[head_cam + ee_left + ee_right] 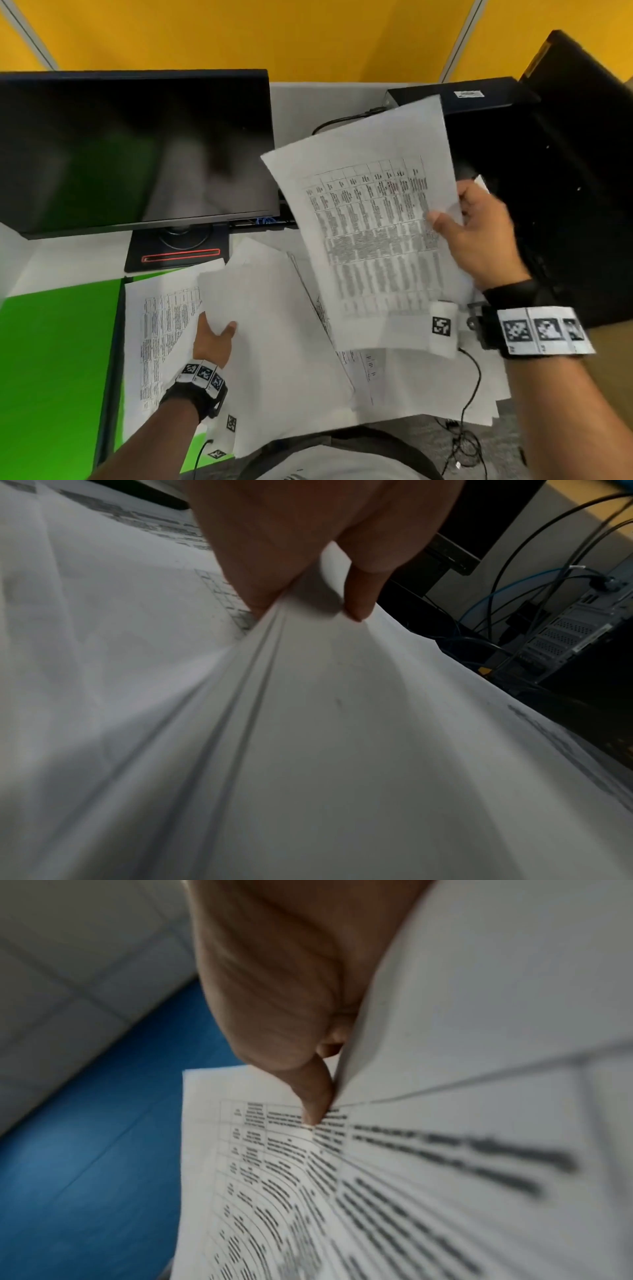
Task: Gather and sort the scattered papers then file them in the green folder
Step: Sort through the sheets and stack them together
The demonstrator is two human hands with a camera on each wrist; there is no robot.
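My right hand pinches a printed table sheet by its right edge and holds it raised over the desk; the wrist view shows the thumb pressed on that sheet. My left hand grips the left edge of a thin stack of blank-faced papers, lifted slightly; its fingers clamp the stack. Another printed sheet lies under it. The green folder lies open at the left of the desk.
A dark monitor on its stand sits at the back left. A black computer case stands at the right. More loose papers and thin black cables lie near the front edge.
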